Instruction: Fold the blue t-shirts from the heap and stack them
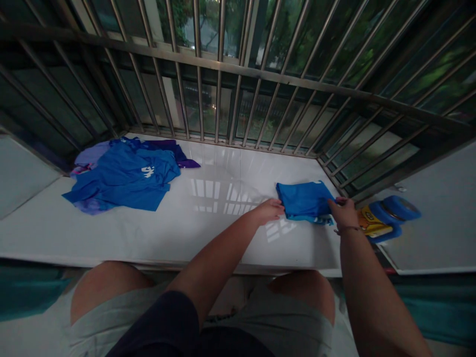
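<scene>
Metal grille (pixel 256 73), upright bars with a horizontal rail, running along the back and round both sides; greenery and building parts show beyond it. White ledge (pixel 208 233), glossy, with bright reflections of window panes near its middle. Grey shorts (pixel 111 317) on the seated person, knees at the front edge of the ledge, a dark sleeve (pixel 163 322) over the left upper arm. Heap of clothing (pixel 126 176) at the left of the ledge, loosely piled: a blue garment uppermost, a dark purple piece (pixel 189 163) sticking out at its right, a lilac piece (pixel 89 156) at its left. Container (pixel 375 218) with blue lid, blue handle and yellow label, just beyond the right hand at the right end. Folded blue cloth (pixel 303 197) — one compact, roughly four-sided packet — lying on the right part of the ledge, well apart from the heap, between the two hands. Right hand (pixel 344 212), thumb and fingers closed in a pinch on the right edge of the packet. Left hand (pixel 270 211), fingertips touching the left edge — whether they grip it, one cannot tell. White print (pixel 148 171) on the uppermost garment of the heap. Thin bracelet (pixel 348 228) round the right wrist.
</scene>
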The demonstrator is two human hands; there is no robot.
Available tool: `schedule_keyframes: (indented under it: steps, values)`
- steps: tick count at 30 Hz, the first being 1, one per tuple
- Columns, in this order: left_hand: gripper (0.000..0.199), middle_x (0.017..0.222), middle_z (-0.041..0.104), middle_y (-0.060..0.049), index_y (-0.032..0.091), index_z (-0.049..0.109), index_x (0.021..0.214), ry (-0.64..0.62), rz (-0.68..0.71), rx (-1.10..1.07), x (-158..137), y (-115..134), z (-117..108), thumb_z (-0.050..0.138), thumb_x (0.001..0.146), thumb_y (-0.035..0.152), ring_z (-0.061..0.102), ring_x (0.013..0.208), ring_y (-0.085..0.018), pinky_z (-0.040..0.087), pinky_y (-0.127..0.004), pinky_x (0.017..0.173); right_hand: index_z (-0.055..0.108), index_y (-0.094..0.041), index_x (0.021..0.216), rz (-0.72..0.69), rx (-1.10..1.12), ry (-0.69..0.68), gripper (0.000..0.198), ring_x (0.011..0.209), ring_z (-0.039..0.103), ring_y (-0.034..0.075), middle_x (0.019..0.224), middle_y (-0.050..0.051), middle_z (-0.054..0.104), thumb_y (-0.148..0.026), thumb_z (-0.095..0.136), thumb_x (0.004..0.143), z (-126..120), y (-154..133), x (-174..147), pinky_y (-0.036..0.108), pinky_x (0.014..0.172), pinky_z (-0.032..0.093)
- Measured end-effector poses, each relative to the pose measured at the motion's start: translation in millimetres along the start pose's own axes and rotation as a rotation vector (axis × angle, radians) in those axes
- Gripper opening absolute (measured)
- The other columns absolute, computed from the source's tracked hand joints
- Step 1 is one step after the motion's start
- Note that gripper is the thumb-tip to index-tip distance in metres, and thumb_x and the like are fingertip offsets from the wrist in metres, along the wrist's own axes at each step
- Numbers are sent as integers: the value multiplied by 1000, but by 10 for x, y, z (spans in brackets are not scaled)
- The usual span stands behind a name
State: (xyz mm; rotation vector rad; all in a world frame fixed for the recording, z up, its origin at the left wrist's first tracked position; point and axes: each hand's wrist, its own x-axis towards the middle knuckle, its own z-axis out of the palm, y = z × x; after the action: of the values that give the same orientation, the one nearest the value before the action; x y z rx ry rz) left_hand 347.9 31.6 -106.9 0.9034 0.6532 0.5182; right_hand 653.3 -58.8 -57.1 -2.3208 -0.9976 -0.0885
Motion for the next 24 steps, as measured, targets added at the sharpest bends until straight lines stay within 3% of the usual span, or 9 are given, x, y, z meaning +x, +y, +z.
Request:
schedule_keyframes:
  steps: [2,5,9,12,14,16,20,24]
  values:
    - [54,98,78,-7,19,66,103,-59,-63,28,-131,-163,-70,105,65,23,78,90,-21,61,-52,106,64,-13,122,73,-48,-22,46,108,67,36,117,24,70,-47,67,91,-3,151,-85,49,95,55]
    - [49,97,78,-9,18,67,98,-111,-88,57,-387,-352,-230,104,69,34,79,90,-22,62,-50,104,66,-10,122,83,-93,-23,46,126,61,43,126,30,67,-45,64,93,95,191,-325,57,109,49]
    - [43,98,78,-9,18,69,95,-102,-68,149,-759,-432,-497,96,82,49,78,87,-20,63,-46,98,67,-10,128,-191,-109,26,51,135,56,41,133,28,67,-51,53,102,358,-112,-712,58,121,41]
    - [40,94,77,-7,18,70,92,-80,-36,243,-1103,-396,-762,93,84,50,75,85,-19,62,-43,96,65,-8,139,-426,-142,-30,65,138,56,39,142,27,66,-61,56,102,552,-470,-934,52,123,43]
    - [35,93,77,-5,19,72,95,-74,14,350,-1363,-350,-957,88,87,49,74,87,-19,60,-39,94,64,-8,146,-468,-210,-119,73,139,56,40,151,27,63,-65,62,100,647,-660,-994,52,120,46]
    - [28,94,78,-4,21,73,99,-51,83,520,-1621,-289,-1154,81,92,47,73,90,-20,57,-35,90,66,-11,147,-448,-274,-191,66,137,59,41,156,25,62,-59,59,102,707,-760,-977,53,116,50]
    - [21,99,79,-4,23,75,102,116,185,826,-2048,-64,-1618,67,98,42,73,94,-21,55,-32,85,73,-13,138,-424,-286,-222,50,134,63,37,147,23,69,-40,43,108,750,-737,-879,51,118,49]
    - [21,112,79,-8,23,75,109,514,347,1064,-2369,369,-2322,61,100,36,73,104,-27,58,-40,97,66,-7,146,-509,-238,-193,59,144,57,41,155,28,62,-45,52,103,729,-691,-1116,56,125,45]
